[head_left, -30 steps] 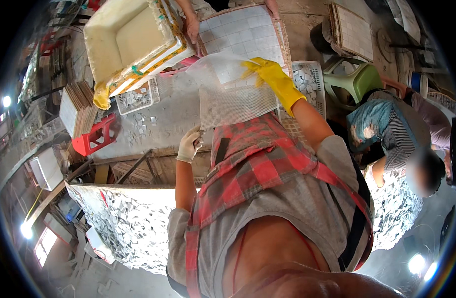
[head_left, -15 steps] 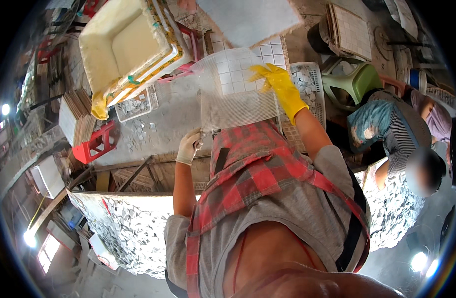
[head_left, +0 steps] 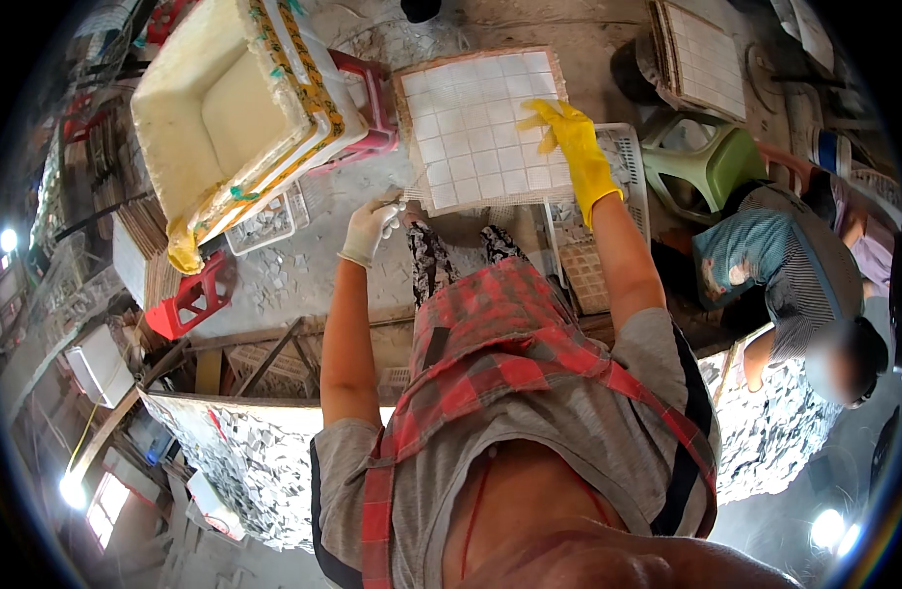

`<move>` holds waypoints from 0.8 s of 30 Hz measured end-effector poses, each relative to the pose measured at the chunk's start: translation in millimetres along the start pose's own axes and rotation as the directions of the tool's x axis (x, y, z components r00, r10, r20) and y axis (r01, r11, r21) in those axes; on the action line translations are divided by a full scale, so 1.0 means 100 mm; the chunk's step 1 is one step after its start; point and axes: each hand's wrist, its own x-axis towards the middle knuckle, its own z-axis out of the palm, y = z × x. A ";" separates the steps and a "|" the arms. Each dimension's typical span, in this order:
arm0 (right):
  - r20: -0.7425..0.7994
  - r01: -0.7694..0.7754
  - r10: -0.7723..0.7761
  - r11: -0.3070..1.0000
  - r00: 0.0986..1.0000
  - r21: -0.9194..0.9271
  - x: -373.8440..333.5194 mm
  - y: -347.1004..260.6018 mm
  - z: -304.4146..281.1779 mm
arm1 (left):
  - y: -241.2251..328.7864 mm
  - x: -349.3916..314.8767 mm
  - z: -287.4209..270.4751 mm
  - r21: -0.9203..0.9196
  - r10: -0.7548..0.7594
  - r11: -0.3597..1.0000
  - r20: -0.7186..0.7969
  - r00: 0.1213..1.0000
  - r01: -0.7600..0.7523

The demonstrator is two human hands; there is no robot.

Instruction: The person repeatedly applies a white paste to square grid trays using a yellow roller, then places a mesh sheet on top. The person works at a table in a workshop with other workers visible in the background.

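Editor: What are the two hands doing?

Photographer: The left hand (head_left: 371, 231), in a white glove, pinches the near left corner of a pale, fine-holed mesh sheet (head_left: 419, 194). The right hand (head_left: 574, 147), in a yellow rubber glove, is unclenched and grasps nothing, its blurred fingers stretched over a square, brown-edged panel of white tiles (head_left: 480, 128). Whether they touch its surface cannot be told.

Editor: And the panel's position?

Photographer: Between the hands and reaching away beyond them, its near left corner beside the left hand, its right side under the right. Mesh shows along the near edge; how much of the tiling it covers is hard to tell.

Editor: The surroundings?

Photographer: Beyond and left of the left hand, a cream foam box (head_left: 245, 108) bound in yellow patterned tape. Just right of the right hand, a white plastic lattice basket (head_left: 639, 187); farther right, a light-green plastic stool (head_left: 711, 162) and, well apart, a person in a striped top (head_left: 799, 255), bending.
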 end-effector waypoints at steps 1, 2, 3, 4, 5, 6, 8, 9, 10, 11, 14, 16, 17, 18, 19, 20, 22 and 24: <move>0.010 0.020 -0.020 1.000 1.000 -0.013 0.05 0.04 -0.01 | 0.00 0.02 0.01 -0.019 0.015 1.000 -0.006 1.000 -0.015; 0.020 0.040 -0.039 0.999 0.999 -0.025 0.12 0.09 -0.04 | 0.00 0.03 0.01 -0.037 0.029 0.999 -0.012 0.999 -0.030; 0.029 0.059 -0.058 0.997 0.998 -0.039 0.16 0.12 -0.05 | -0.01 0.05 0.01 -0.027 0.020 0.999 -0.017 1.000 -0.020; 0.017 0.049 -0.048 0.998 0.999 -0.037 0.20 0.14 -0.05 | -0.03 0.07 0.01 -0.017 0.010 1.000 -0.023 1.000 -0.010; 0.006 0.038 -0.038 0.999 0.999 -0.036 0.23 0.17 -0.05 | -0.05 0.08 0.01 -0.007 0.000 1.000 -0.028 1.000 0.000; -0.005 0.028 -0.028 0.999 1.000 -0.035 0.25 0.18 -0.05 | -0.06 0.09 0.02 -0.013 0.004 1.000 -0.034 0.999 -0.004; 0.003 0.024 -0.023 0.999 1.000 -0.034 0.28 0.18 -0.05 | -0.11 0.11 0.03 -0.025 0.012 1.000 -0.046 0.999 -0.013; 0.006 0.022 -0.022 0.999 1.000 -0.033 0.30 0.18 -0.06 | -0.12 0.12 0.04 -0.027 0.013 1.000 -0.039 0.999 -0.014; -0.010 0.004 -0.004 1.000 1.000 -0.013 0.32 0.20 -0.06 | -0.13 0.13 0.05 -0.029 0.014 0.999 -0.032 0.999 -0.015; -0.026 -0.014 0.014 1.000 1.000 0.006 0.36 0.24 -0.06 | -0.14 0.15 0.06 -0.031 0.014 0.999 -0.025 1.000 -0.015; -0.026 -0.036 0.037 0.999 0.999 0.013 0.51 0.40 -0.12 | -0.36 0.26 0.03 -0.061 -0.011 0.998 -0.038 0.999 0.008; -0.028 -0.025 0.024 0.999 0.999 -0.027 0.57 0.47 -0.15 | -0.42 0.27 0.07 -0.093 -0.039 0.995 -0.023 0.999 0.037; -0.033 -0.008 0.006 0.998 0.999 -0.058 0.60 0.51 -0.15 | -0.46 0.26 0.09 -0.110 -0.054 0.993 -0.016 0.998 0.052; -0.041 0.004 -0.007 0.996 0.999 -0.088 0.58 0.55 -0.16 | -0.47 0.29 0.10 -0.102 -0.079 0.992 -0.011 0.997 0.078; -0.019 0.047 -0.048 0.996 0.999 -0.073 0.57 0.61 -0.18 | -0.51 0.31 0.11 -0.099 -0.115 0.989 -0.010 0.993 0.113; 0.002 0.090 -0.090 0.994 0.996 -0.057 0.62 0.64 -0.21 | -0.55 0.33 0.13 -0.096 -0.150 0.984 -0.008 0.989 0.149; -0.012 0.068 -0.068 0.997 0.998 -0.046 0.61 0.81 -0.28 | -0.61 0.38 0.21 -0.259 -0.142 0.953 0.082 0.986 0.159; -0.039 -0.009 0.006 0.998 0.999 -0.062 0.74 0.85 -0.24 | -0.72 0.35 0.23 -0.415 -0.140 0.892 0.119 0.983 0.177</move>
